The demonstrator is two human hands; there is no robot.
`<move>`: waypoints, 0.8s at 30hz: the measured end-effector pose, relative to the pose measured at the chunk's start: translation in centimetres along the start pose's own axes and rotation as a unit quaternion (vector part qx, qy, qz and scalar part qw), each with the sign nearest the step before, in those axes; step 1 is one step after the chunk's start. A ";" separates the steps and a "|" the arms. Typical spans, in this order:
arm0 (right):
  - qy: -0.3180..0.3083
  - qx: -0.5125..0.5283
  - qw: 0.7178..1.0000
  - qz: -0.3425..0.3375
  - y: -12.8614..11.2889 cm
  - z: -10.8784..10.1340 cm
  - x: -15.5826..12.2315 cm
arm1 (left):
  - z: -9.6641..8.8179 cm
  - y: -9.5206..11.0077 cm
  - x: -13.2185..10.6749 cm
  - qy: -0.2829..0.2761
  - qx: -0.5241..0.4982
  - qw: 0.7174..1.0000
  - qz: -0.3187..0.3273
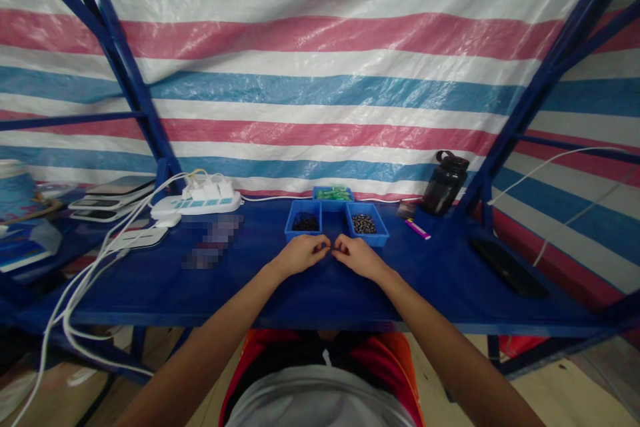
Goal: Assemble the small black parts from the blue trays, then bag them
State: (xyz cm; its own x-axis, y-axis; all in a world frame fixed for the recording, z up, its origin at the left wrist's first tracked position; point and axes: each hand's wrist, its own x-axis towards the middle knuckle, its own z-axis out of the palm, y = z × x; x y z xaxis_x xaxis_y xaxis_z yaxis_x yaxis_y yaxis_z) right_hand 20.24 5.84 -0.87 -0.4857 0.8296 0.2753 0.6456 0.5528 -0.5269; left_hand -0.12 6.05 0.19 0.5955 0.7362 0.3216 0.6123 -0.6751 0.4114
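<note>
My left hand (303, 254) and my right hand (357, 255) meet almost fingertip to fingertip above the blue table, both closed in a pinch. Something tiny and dark may sit between the fingertips, too small to name. Just beyond my left hand stands a blue bin (289, 221) with small black pieces (305, 221) in it. Behind my right hand, a second blue bin (381, 225) contains many small shiny metal pieces (364, 223). A third blue bin (318, 191) farther back carries green, clear-looking packets (334, 193).
To the left are a white power strip (200, 203) with plugs, trailing white cables (95, 267) and a blurred-out patch (213, 240). On the right stand a dark bottle (445, 181), a purple packet (417, 229) and a long black object (507, 267). Blue metal posts (520, 113) frame the table (200, 297).
</note>
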 end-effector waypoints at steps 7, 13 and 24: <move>0.038 0.036 0.999 -0.012 -0.2 -0.1 -0.1 | 0.2 -0.3 0.0 -0.013 0.044 0.999 -0.026; 0.004 0.058 0.998 -0.018 -0.6 -0.3 -0.2 | 0.3 -0.3 0.0 -0.023 0.056 0.998 -0.027; 0.012 0.017 1.000 0.001 -0.4 -0.6 -0.2 | -0.1 -0.3 0.0 -0.001 0.063 0.998 -0.017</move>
State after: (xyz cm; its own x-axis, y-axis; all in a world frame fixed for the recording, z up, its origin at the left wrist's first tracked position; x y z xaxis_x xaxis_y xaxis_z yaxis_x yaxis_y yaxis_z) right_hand 20.44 5.50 -0.26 -0.4697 0.8324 0.2942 0.6260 0.5490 -0.5538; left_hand -0.32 6.21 0.13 0.5740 0.7594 0.3064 0.6931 -0.6498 0.3121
